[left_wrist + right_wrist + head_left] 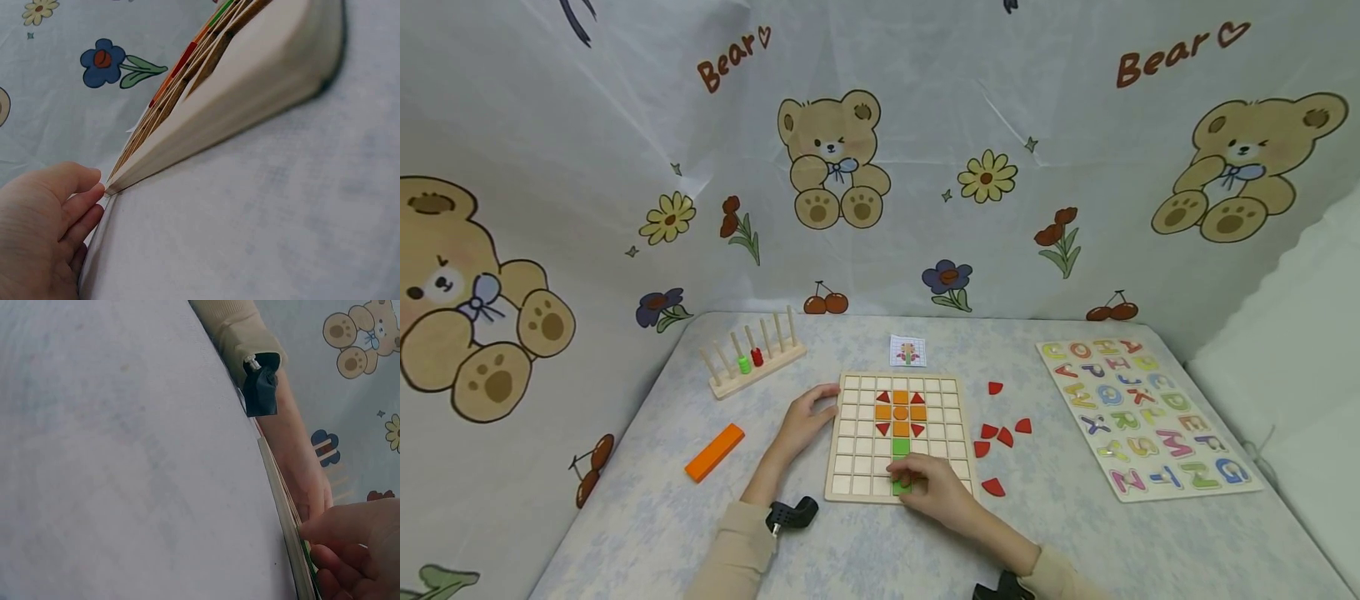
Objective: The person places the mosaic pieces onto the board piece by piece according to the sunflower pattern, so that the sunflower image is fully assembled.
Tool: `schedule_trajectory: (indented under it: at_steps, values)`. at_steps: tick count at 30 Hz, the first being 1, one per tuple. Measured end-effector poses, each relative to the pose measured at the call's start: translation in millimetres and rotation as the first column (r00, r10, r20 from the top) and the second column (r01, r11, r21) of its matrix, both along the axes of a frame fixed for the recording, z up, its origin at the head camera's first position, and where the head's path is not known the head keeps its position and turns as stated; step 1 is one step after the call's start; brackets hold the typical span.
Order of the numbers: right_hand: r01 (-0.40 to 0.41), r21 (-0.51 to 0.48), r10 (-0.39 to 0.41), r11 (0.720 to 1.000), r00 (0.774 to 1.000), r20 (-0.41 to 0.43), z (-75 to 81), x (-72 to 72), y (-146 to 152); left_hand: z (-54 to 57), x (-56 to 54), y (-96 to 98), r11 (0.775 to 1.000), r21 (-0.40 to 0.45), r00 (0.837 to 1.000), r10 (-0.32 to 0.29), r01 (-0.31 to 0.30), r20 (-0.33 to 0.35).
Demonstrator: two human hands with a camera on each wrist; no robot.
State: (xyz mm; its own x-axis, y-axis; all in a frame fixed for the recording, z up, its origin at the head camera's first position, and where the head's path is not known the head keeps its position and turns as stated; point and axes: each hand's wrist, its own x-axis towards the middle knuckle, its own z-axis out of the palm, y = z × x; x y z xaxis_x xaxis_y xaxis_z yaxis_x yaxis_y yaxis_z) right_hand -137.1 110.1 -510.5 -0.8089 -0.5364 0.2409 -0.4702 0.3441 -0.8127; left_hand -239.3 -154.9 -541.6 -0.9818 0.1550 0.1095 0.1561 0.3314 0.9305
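A square wooden grid board (857, 479) lies at the middle of the table, bearing orange squares, red triangles and green squares (901, 447). Along its left edge, near the far corner, my left hand (805, 423) rests with the fingertips touching the rim. The left wrist view has that hand (44, 219) at the board's corner, fingers loosely bent. Over the near middle of the grid, my right hand (942, 492) pinches a green piece (898, 488) between thumb and fingers. Its fingers hide most of that piece; in the right wrist view only a green sliver shows by the thumb.
Several red quarter-round pieces (993, 487) lie right of the board. A small pattern card (907, 351) lies behind it. A peg rack (760, 375) with green and red beads and an orange block (715, 452) sit left; an alphabet board (1142, 417) lies right.
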Motion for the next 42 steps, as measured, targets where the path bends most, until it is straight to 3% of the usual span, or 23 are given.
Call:
schedule_trajectory:
  at_steps: [5,9,13,18,20,22,27,34,42]
  values:
    - [0.015,-0.030,-0.015,0.999,1.000,-0.003,0.1,-5.0,5,0.2,-0.5,0.3,1.000,-0.002,1.000,0.005,-0.005,0.002]
    - [0.203,-0.054,-0.205,0.978,0.978,-0.039,2.4,-16.2,17,1.0,-0.3,1.0,1.000,0.002,1.000,0.005,-0.005,0.003]
    - [0.435,-0.043,-0.438,0.899,0.896,-0.081,2.6,-31.5,38,1.0,-0.7,1.2,1.000,0.004,1.000,0.010,-0.010,0.007]
    - [0.630,0.013,-0.622,0.777,0.771,-0.138,-0.5,-46.4,68,0.2,-2.1,0.8,1.000,0.003,1.000,0.009,-0.009,0.004]
    - [0.673,0.061,-0.662,0.737,0.737,-0.134,-2.3,-50.4,79,0.1,-2.1,0.6,1.000,0.002,1.000,0.010,-0.010,0.007]
    - [0.693,0.104,-0.683,0.714,0.721,-0.116,-4.6,-53.5,86,-0.1,-2.1,0.5,1.000,0.000,1.000,0.012,-0.012,0.009]
    - [0.682,0.172,-0.676,0.711,0.730,-0.099,-8.1,-56.6,94,-0.9,-1.9,0.1,1.000,0.000,1.000,0.019,-0.019,0.013]
    - [0.621,0.114,-0.600,0.775,0.781,-0.176,-10.6,-55.2,90,-0.2,-1.1,0.1,1.000,-0.007,1.000,0.015,-0.014,0.016]
    - [0.583,0.115,-0.562,0.804,0.809,-0.173,-13.8,-57.1,90,0.4,-0.3,0.3,1.000,-0.004,1.000,0.008,-0.008,0.015]
